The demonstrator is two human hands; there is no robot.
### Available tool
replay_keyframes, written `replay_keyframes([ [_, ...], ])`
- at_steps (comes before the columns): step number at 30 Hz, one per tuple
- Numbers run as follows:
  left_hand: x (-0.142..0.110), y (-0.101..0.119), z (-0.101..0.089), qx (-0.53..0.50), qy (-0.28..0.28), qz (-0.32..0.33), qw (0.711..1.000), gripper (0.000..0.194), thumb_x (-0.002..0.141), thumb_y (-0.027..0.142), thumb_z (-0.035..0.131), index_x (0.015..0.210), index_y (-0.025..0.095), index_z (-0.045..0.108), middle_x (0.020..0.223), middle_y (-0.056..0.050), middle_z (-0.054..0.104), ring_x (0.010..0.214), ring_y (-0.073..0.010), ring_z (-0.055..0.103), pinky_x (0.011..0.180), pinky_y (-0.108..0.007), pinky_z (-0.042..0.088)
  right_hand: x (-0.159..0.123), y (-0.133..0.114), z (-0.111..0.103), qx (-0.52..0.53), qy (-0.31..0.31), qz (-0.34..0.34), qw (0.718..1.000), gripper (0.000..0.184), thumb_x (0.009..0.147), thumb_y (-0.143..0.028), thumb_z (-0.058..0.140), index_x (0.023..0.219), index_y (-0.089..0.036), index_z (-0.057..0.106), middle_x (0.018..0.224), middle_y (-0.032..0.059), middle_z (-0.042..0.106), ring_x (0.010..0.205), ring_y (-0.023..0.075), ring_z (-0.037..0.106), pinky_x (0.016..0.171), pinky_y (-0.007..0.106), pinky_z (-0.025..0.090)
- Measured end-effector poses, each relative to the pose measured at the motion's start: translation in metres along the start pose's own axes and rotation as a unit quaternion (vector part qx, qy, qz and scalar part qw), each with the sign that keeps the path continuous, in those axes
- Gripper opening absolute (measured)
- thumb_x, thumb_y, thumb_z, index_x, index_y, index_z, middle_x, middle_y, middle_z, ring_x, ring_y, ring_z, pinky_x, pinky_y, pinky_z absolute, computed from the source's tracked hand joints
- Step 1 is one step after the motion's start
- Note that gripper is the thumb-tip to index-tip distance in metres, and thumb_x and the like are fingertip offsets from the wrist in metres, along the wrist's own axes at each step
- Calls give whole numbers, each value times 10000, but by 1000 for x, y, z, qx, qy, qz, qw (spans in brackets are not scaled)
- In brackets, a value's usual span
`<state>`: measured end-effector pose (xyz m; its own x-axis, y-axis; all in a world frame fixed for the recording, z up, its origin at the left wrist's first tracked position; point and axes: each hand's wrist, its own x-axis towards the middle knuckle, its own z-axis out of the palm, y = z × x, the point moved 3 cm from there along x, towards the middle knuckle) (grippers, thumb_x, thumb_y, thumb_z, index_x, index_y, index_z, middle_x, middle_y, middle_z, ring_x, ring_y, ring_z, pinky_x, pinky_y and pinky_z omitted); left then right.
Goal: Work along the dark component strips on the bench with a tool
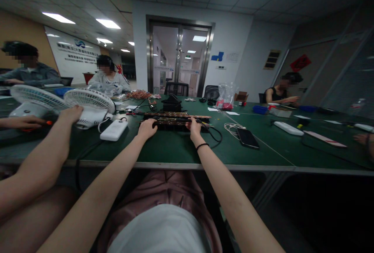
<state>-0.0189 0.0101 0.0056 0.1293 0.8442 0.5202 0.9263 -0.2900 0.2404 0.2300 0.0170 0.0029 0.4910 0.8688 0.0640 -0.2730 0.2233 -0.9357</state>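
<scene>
On the flat green table (166,147), the long bundle of black and copper-coloured rods (175,122) is grasped near both ends by curled fingers of the left hand (147,129) and right hand (194,129), seemingly for steadiness.

On my feed I see a thin black band (202,146) (texture unclear) sitting just behind the right hand (194,127). Well below that hand are a pale top (162,229) and creased, dusty-pink bottoms (163,190).
</scene>
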Motion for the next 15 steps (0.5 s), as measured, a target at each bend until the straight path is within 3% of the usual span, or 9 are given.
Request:
replay_keyframes([
  [15, -1, 0, -5, 23, 7, -50, 998, 440, 883, 236, 547, 1301, 140, 643, 1305, -123, 677, 1210, -277, 626, 1078, -373, 465, -3, -1, -1, 4, 4, -6, 1000, 179, 866, -226, 568, 725, -163, 657, 512, -5, 618, 455, 116, 592, 446, 180, 479],
])
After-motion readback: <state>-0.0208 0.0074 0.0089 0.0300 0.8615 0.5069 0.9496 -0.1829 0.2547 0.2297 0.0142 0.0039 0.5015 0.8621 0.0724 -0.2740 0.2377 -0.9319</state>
